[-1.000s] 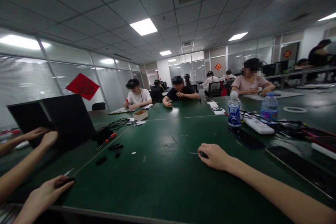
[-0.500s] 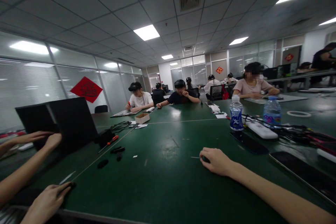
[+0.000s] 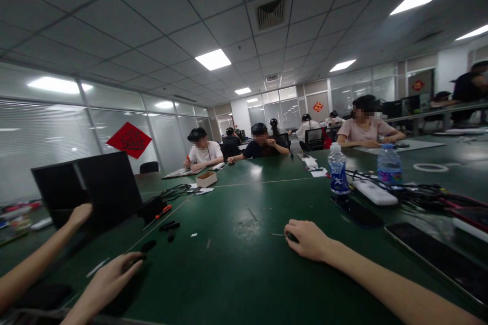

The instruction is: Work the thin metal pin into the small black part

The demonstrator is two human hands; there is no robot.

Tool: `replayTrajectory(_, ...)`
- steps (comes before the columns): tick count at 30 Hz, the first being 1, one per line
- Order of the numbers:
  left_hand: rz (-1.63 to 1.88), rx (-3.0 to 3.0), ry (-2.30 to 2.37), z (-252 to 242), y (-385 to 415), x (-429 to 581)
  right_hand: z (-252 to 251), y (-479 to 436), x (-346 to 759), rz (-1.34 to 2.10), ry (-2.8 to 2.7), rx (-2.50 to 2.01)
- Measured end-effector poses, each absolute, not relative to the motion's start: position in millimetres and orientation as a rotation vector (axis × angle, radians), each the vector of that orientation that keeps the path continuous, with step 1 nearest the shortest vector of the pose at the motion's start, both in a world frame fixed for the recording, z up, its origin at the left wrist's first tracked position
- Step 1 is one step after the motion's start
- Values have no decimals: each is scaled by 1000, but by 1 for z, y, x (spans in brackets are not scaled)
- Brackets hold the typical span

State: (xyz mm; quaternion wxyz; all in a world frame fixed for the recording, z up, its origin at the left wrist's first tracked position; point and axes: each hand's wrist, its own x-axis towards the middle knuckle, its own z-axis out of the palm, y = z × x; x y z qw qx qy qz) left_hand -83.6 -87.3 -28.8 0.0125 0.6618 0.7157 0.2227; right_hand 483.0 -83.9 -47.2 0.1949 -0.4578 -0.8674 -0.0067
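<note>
Green desk point(image 3: 229, 277), small black part point(image 3: 293, 237)

My right hand point(image 3: 308, 241) presses its fingers together on the part, a thin pin point(image 3: 278, 234) poking out. It looks light, the pin fragile, so I'd hold the body. My left hand point(image 3: 107, 284) lies near a black piece point(image 3: 148, 245); whether it grips, I cannot tell.

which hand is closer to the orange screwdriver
Left. The left hand is nearer, lying on the wearer's side of the orange-handled screwdriver and to its left, not touching it. The right hand is farther away, well off to the screwdriver's right.
</note>
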Motion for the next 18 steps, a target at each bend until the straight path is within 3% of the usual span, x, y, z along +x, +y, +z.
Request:
replayTrajectory(6,801,2167,1537,0,-64,88,-46,-88,475,48,-2345,-1335)
replayTrajectory(10,713,2089,1073,-11,-39,178,-47,-89,471,115,-2310,-1293)
replayTrajectory(18,677,1980,725,-55,0,219,-45,-84,463,175,-2297,-1216)
